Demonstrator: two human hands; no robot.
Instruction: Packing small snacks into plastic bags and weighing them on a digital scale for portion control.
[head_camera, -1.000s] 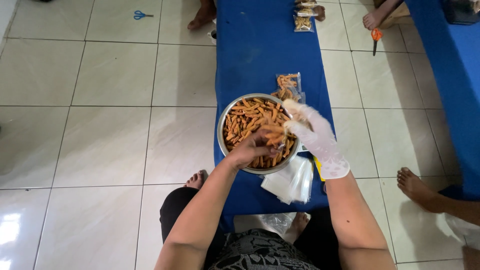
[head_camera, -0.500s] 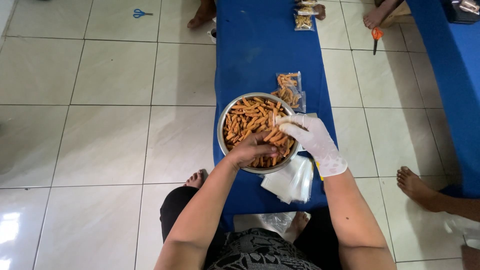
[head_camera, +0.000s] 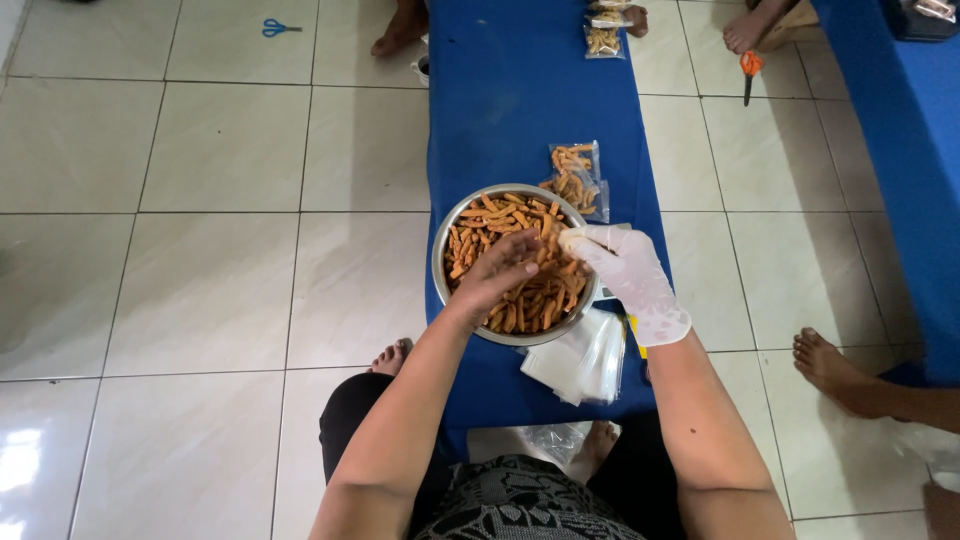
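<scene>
Your long blue table (head_camera: 520, 100) crosses the pale tiled floor (head_camera: 200, 250), and since before your gloved right hand (head_camera: 625, 275) has dropped to the round steel bowl of orange snack sticks (head_camera: 515, 262) at its 3 o'clock rim, pinching a clear bag, while your bare left hand (head_camera: 500, 272) stays cupped over sticks.

1. The left hand (head_camera: 503, 268) covers part of the orange snack sticks in the steel bowl (head_camera: 447, 243); its fingertips are hidden among them.
2. Right of the bowl, the gloved right hand (head_camera: 630, 280) hides whatever it pinches.
3. Beyond the bowl, small packets (head_camera: 603, 38) are cut off by the top edge.
</scene>
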